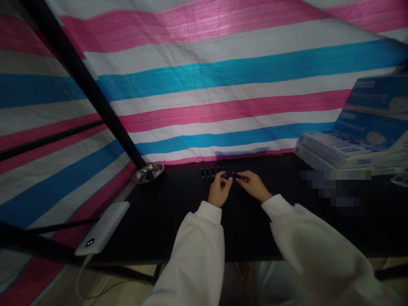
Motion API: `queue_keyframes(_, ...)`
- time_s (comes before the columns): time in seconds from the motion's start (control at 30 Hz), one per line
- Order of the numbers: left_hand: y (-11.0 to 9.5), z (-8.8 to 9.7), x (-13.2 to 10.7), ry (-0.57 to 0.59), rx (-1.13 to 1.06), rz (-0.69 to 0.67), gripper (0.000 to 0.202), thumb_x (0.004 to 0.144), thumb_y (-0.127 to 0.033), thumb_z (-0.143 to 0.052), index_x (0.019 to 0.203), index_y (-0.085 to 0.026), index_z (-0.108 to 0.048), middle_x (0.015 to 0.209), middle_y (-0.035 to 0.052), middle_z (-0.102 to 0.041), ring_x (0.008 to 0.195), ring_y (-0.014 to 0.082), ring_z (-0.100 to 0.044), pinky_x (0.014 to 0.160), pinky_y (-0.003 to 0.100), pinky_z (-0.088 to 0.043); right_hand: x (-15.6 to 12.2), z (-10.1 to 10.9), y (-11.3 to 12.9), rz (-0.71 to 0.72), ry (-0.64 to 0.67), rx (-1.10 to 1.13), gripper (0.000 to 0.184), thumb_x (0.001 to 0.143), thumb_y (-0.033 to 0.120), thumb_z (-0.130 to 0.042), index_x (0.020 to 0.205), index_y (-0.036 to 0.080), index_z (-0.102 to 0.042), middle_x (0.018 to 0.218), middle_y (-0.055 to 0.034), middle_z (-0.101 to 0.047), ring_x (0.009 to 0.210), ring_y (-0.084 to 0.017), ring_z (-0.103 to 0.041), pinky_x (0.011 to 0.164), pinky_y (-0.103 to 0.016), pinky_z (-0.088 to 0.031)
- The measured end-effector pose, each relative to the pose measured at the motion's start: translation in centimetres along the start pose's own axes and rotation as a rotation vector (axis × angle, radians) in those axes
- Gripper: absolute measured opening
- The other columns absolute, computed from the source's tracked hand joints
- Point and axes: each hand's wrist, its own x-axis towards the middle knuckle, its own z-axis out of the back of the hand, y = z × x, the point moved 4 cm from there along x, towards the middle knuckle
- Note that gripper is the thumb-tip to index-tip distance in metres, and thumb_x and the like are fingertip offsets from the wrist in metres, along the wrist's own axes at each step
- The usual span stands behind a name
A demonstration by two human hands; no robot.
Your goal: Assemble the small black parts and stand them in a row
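Both hands sit near the far edge of a black table top, reaching out of white sleeves. My left hand has its fingers pinched together, close to a small dark piece. My right hand reaches toward the same spot from the right, its fingertips almost meeting those of the left. The dark piece is too small to tell whether either hand grips it. Left of my hands stands a row of several small dark upright pieces. More of them line the far edge.
A round metal dish sits at the far left corner. A white power bank with a cable lies on the left edge. Stacked boxes with face mask pictures stand at the right, beside a pixelated patch. Striped tarpaulin and a black pole surround the table.
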Motion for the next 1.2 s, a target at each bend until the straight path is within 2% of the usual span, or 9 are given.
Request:
queue_keyframes(0.1, -0.1, 0.0, 0.0, 0.028, -0.003, -0.037, 0.029, 0.077, -0.039, -0.045, 0.096, -0.017, -0.052, 0.067, -0.0013, -0.057, 0.043, 0.0045, -0.044, 0.043, 0.017, -0.035, -0.7, 0.1, 0.7, 0.119, 0.006, -0.192, 0.027, 0.075, 0.021, -0.049, 0.099, 0.022, -0.062, 0.081, -0.0043, -0.054, 0.066, -0.012, -0.051, 0.064, -0.027, -0.043)
queue_keyframes(0.2, 0.2, -0.2, 0.1, 0.055, -0.04, -0.05, 0.028, 0.08, -0.039, -0.038, 0.084, -0.016, -0.053, 0.067, -0.0009, -0.056, 0.037, 0.0027, -0.041, 0.038, 0.016, -0.033, -0.9, 0.2, 1.4, 0.184, 0.019, -0.259, 0.032, 0.077, 0.018, -0.046, 0.106, 0.026, -0.058, 0.084, -0.0042, -0.053, 0.071, -0.013, -0.051, 0.066, -0.026, -0.042)
queue_keyframes(0.3, 0.6, -0.2, 0.3, 0.039, -0.114, -0.029, 0.03, 0.08, -0.041, -0.038, 0.093, -0.016, -0.049, 0.071, -0.0005, -0.056, 0.033, 0.002, -0.039, 0.033, 0.016, -0.03, -1.0, 0.3, 1.6, 0.212, 0.02, -0.268, 0.033, 0.079, 0.02, -0.045, 0.109, 0.026, -0.056, 0.082, -0.0039, -0.053, 0.072, -0.013, -0.051, 0.065, -0.025, -0.042)
queue_keyframes(0.7, 0.4, -0.5, 0.2, 0.1, -0.16, -0.036, 0.029, 0.074, -0.035, -0.05, 0.096, -0.016, -0.049, 0.073, 0.001, -0.056, 0.036, 0.002, -0.042, 0.032, 0.014, -0.031, -1.1, 0.1, 2.2, 0.243, 0.05, -0.202, 0.033, 0.08, 0.021, -0.043, 0.11, 0.027, -0.055, 0.081, -0.0041, -0.052, 0.073, -0.014, -0.051, 0.068, -0.025, -0.042)
queue_keyframes(0.83, 0.4, -0.2, 0.3, 0.055, -0.182, -0.022, 0.024, 0.075, -0.031, -0.05, 0.094, -0.015, -0.05, 0.072, 0.0007, -0.056, 0.034, 0.001, -0.04, 0.031, 0.014, -0.031, -1.3, 0.2, 2.7, 0.238, 0.064, -0.093, 0.048, 0.076, 0.015, -0.043, 0.122, 0.025, -0.043, 0.088, -0.0042, -0.051, 0.07, -0.012, -0.05, 0.068, -0.026, -0.042)
queue_keyframes(0.93, 0.5, 0.0, 0.4, 0.015, -0.184, -0.027, 0.023, 0.075, -0.027, -0.049, 0.095, -0.015, -0.05, 0.076, 0.0018, -0.058, 0.033, 0.001, -0.04, 0.031, 0.014, -0.031, -1.2, 0.5, 2.6, 0.183, -0.011, 0.03, 0.056, 0.072, 0.013, -0.044, 0.127, 0.023, -0.034, 0.099, -0.0056, -0.05, 0.068, -0.01, -0.049, 0.067, -0.026, -0.043)
queue_keyframes(1.0, 0.4, 0.0, 0.4, 0.012, -0.186, -0.033, 0.023, 0.075, -0.026, -0.049, 0.096, -0.015, -0.05, 0.078, 0.0027, -0.058, 0.033, 0.0011, -0.04, 0.03, 0.014, -0.031, -1.0, 0.6, 2.1, 0.104, -0.057, 0.108, 0.042, 0.076, 0.02, -0.041, 0.119, 0.02, -0.042, 0.095, -0.0058, -0.053, 0.065, -0.01, -0.05, 0.064, -0.025, -0.042)
queue_keyframes(1.07, 0.4, 0.0, 0.4, 0.027, -0.192, -0.031, 0.023, 0.075, -0.026, -0.049, 0.096, -0.015, -0.05, 0.08, 0.0031, -0.058, 0.033, 0.0011, -0.041, 0.03, 0.014, -0.031, -0.9, 0.3, 1.5, -0.004, -0.027, 0.192, 0.03, 0.081, 0.031, -0.036, 0.1, 0.016, -0.053, 0.081, -0.0044, -0.056, 0.057, -0.009, -0.049, 0.056, -0.023, -0.041)
queue_keyframes(1.2, 0.3, -0.1, 0.3, 0.051, -0.196, -0.029, 0.024, 0.075, -0.027, -0.049, 0.096, -0.015, -0.05, 0.081, 0.0034, -0.058, 0.033, 0.0006, -0.04, 0.03, 0.014, -0.032, -0.7, -0.9, 0.6, -0.189, 0.137, 0.378, 0.043, 0.078, 0.052, -0.035, 0.072, 0.014, -0.054, 0.055, 0.0001, -0.051, 0.041, -0.008, -0.045, 0.04, -0.02, -0.034)
